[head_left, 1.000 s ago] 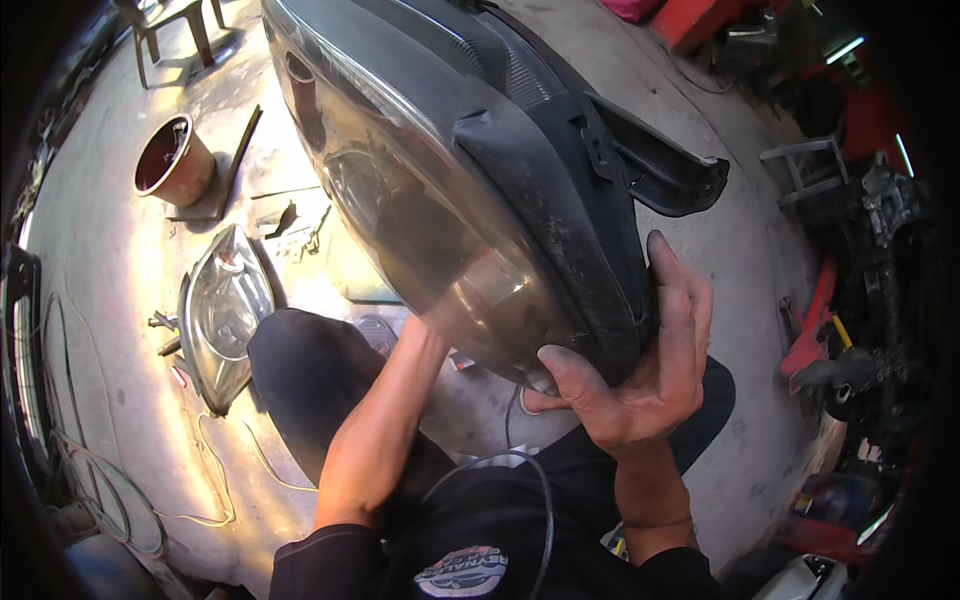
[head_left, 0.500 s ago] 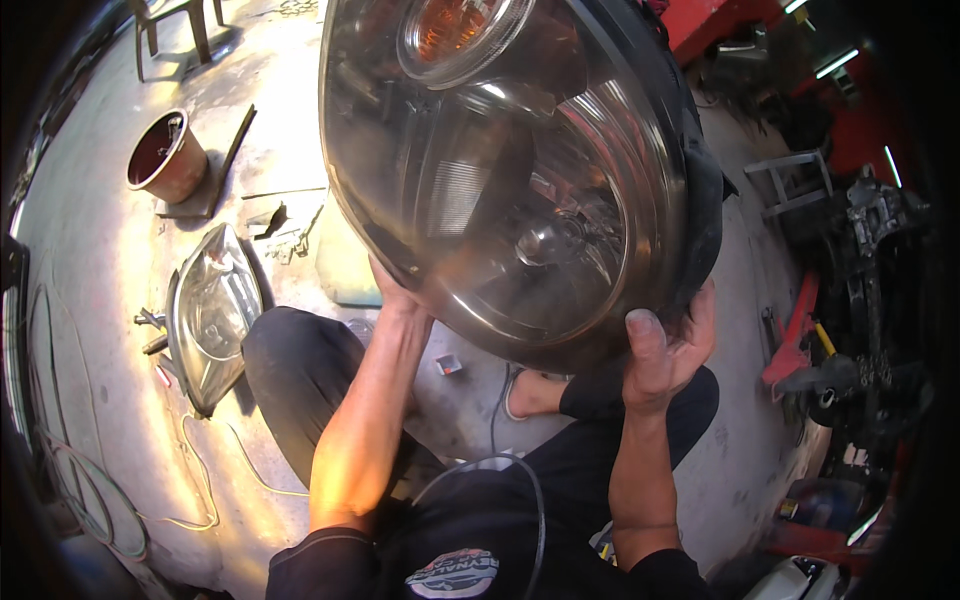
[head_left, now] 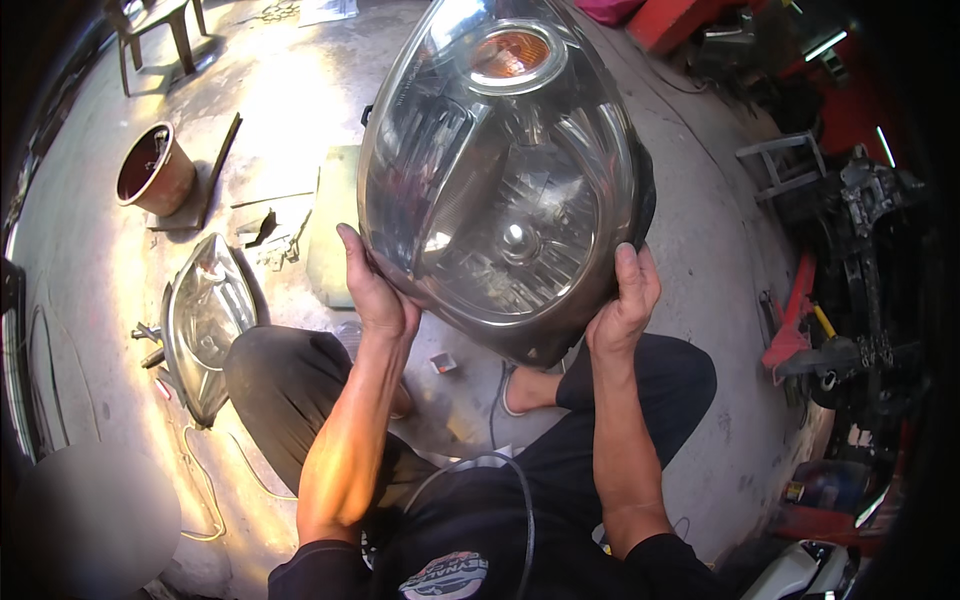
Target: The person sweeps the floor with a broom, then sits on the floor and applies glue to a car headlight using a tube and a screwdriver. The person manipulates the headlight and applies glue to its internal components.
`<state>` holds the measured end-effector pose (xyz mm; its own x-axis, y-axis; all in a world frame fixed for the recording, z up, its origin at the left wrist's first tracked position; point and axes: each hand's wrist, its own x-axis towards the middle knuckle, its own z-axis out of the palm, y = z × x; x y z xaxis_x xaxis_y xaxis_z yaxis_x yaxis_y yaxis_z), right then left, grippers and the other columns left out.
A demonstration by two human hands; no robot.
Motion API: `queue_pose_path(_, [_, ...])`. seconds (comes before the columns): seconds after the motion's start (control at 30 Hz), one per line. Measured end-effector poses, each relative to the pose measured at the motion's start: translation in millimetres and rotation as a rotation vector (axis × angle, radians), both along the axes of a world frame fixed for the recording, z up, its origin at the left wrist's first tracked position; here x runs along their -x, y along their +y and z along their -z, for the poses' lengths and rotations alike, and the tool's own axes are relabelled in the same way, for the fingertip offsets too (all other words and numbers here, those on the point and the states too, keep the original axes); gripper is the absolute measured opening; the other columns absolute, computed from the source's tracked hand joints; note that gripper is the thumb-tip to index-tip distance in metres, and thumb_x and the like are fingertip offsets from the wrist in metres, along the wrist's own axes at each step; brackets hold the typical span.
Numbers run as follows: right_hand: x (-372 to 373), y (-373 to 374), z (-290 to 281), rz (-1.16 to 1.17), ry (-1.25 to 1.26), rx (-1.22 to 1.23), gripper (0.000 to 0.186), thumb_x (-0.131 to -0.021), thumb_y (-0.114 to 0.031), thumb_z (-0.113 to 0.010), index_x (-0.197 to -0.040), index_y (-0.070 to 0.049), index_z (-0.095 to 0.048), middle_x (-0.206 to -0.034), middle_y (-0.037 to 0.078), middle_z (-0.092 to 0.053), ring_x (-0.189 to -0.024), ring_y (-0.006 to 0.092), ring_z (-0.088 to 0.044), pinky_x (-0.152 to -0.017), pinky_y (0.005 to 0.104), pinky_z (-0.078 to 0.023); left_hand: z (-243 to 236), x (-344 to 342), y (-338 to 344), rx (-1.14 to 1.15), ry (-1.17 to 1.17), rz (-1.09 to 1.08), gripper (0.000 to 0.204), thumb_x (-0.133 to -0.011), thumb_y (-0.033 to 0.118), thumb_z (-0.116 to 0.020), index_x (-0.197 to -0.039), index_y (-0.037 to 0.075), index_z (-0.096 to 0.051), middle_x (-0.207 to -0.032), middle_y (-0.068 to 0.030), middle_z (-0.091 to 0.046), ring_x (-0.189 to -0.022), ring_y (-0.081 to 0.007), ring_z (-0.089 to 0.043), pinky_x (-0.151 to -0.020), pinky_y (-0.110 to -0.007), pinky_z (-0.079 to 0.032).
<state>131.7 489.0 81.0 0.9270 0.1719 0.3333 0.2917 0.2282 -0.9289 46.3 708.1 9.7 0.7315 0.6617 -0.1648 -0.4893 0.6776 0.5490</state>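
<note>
Between my two hands I hold a large car headlight up in front of me, lens facing me. It has a clear, somewhat hazy lens, an orange turn-signal lamp near its top and a round reflector with a bulb lower down. My left hand grips its lower left edge, thumb raised along the rim. On the lower right edge, my right hand is closed around the housing. The fingers of both hands are partly hidden behind the headlight. A second headlight lies on the floor to my left.
A brown bucket stands at the left, beyond the second headlight, with a chair farther back. A small box lies between my legs. Hoses run across the floor at left. Metal car parts and a red jack-like tool crowd the right.
The headlight has been lowered and tilted, so more of its lens and the orange lamp show. My left thumb now shows on its left side. A blurred round patch has appeared at lower left.
</note>
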Motion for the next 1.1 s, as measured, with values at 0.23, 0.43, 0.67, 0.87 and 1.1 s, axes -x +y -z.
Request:
queue_pose_path(0.23, [-60.3,-21.2,64.1,-0.004,0.315,-0.090,0.059,-0.114,-0.052,-0.047,-0.132,0.001,-0.066,-0.117,0.013,-0.074,-0.105,0.0205,-0.070,-0.093,0.0353,-0.057,9.4,32.2,-23.8,-0.381,0.073,0.130,0.068,-0.109,0.060,-0.053,-0.137,-0.002,-0.060,-0.112,-0.0078,-0.069,-0.097,-0.0137,-0.063,-0.086,-0.029,-0.050])
queue_pose_path(0.43, [-76.9,-43.8,117.0,-0.178,0.463,-0.181,0.062,-0.115,-0.055,-0.039,-0.134,-0.002,-0.064,-0.113,0.011,-0.073,-0.105,0.0195,-0.070,-0.091,0.0337,-0.058,-23.7,50.4,-45.7,-0.491,0.144,0.228,0.054,-0.100,0.033,-0.079,-0.131,-0.006,-0.061,-0.118,-0.0112,-0.068,-0.106,-0.0147,-0.065,-0.095,-0.028,-0.051])
queue_pose_path(0.67, [-62.1,-54.3,165.4,-0.376,0.715,-0.191,0.051,-0.113,-0.039,-0.051,-0.148,-0.003,-0.057,-0.135,0.013,-0.068,-0.116,0.0253,-0.071,-0.098,0.0383,-0.061,-26.2,51.6,-58.1,-0.653,0.162,0.246,0.049,-0.095,0.023,-0.083,-0.130,-0.006,-0.066,-0.118,-0.0131,-0.072,-0.114,-0.0188,-0.066,-0.104,-0.034,-0.050])
queue_pose_path(0.87, [-45.4,-75.1,193.6,-0.368,0.292,0.489,0.056,-0.114,-0.045,-0.047,-0.150,-0.003,-0.056,-0.131,0.013,-0.069,-0.113,0.0248,-0.071,-0.093,0.0401,-0.061,-39.1,50.4,-55.4,-1.002,0.139,0.214,0.045,-0.088,0.015,-0.083,-0.126,-0.006,-0.069,-0.111,-0.0198,-0.072,-0.106,-0.0363,-0.070,-0.109,-0.045,-0.050])
queue_pose_path(1.1, [-31.2,-72.2,201.7,-0.328,0.619,0.326,0.056,-0.114,-0.045,-0.047,-0.150,-0.003,-0.055,-0.132,0.013,-0.068,-0.114,0.0250,-0.071,-0.094,0.0403,-0.060,-43.5,48.9,-70.6,-1.221,-0.022,0.156,0.041,-0.086,0.015,-0.086,-0.120,0.000,-0.069,-0.114,-0.0172,-0.074,-0.107,-0.0355,-0.070,-0.113,-0.060,-0.046])
